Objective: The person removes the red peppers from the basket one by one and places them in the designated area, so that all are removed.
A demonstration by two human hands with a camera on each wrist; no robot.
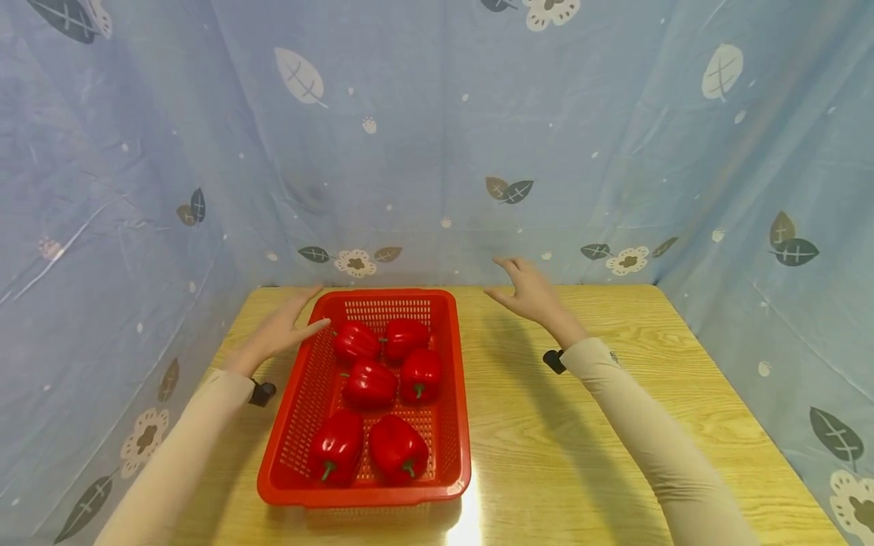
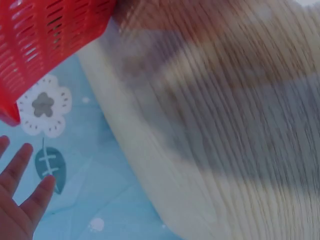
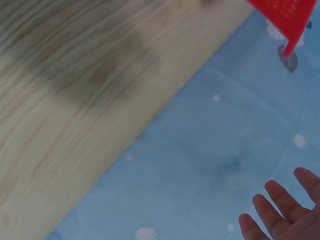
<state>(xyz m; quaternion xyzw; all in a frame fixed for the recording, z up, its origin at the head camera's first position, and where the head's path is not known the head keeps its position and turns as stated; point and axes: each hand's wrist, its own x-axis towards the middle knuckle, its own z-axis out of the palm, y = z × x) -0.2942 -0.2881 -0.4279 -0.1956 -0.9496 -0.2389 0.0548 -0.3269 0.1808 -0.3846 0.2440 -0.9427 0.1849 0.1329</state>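
A red plastic basket with slotted walls stands on the wooden table, holding several red bell peppers with green stems. My left hand hovers at the basket's upper left edge, fingers extended and thumb apart, holding nothing. In the left wrist view that hand shows spread fingers below the basket's corner. Off to the right of the basket, my right hand is raised over the table's far part, fingers spread and empty. The right wrist view shows its fingers apart, away from the basket.
The light wooden table extends to the right of the basket. Blue curtains with leaves and flowers surround the table at the back and both sides. A black wrist device sits at the left wrist, another at the right.
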